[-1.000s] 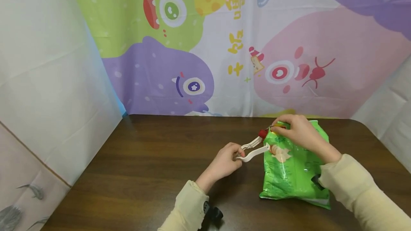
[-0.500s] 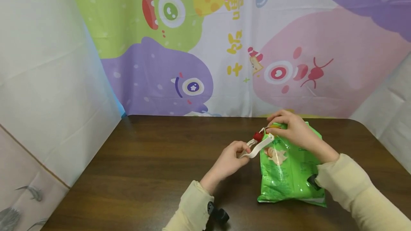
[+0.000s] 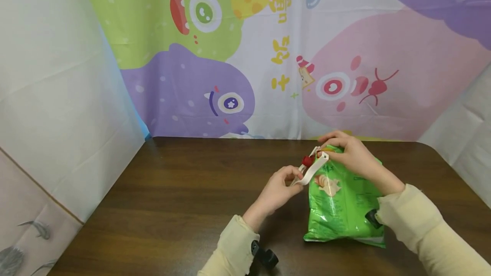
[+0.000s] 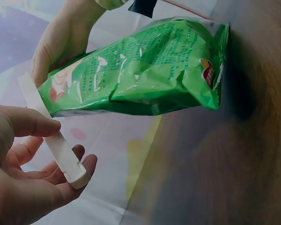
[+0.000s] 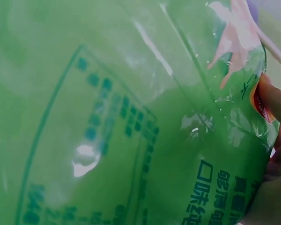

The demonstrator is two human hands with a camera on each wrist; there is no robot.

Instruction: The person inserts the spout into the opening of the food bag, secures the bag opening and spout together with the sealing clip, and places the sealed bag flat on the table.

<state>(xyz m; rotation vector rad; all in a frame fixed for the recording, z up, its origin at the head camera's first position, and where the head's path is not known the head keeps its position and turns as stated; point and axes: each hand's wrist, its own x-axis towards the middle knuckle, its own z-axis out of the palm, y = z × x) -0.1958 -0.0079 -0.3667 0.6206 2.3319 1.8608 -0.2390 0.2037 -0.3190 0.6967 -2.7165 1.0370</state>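
Observation:
A glossy green snack bag (image 3: 343, 208) stands on the table at the right in the head view. At its top edge, my right hand (image 3: 354, 159) pinches the folded film between thumb and fingers. My left hand (image 3: 280, 186) grips a white bag clip (image 3: 315, 170) with a red part (image 3: 307, 161). The clip's two arms are spread, reaching to either side of the bag's upper left corner. In the left wrist view, thumb and fingers hold the white clip (image 4: 61, 152) beside the top of the bag (image 4: 145, 70). Bag film (image 5: 107, 117) fills most of the right wrist view.
The brown wooden table (image 3: 172, 208) runs back to a curtain (image 3: 268, 110) printed with cartoon monsters. A pale cloth (image 3: 57, 76) hangs along the left side. A black wrist camera (image 3: 266, 259) sits by the left sleeve.
My left hand has moved right and slightly up, bringing the clip's spread arms over the bag's upper corner. The bag and my right hand have shifted slightly left.

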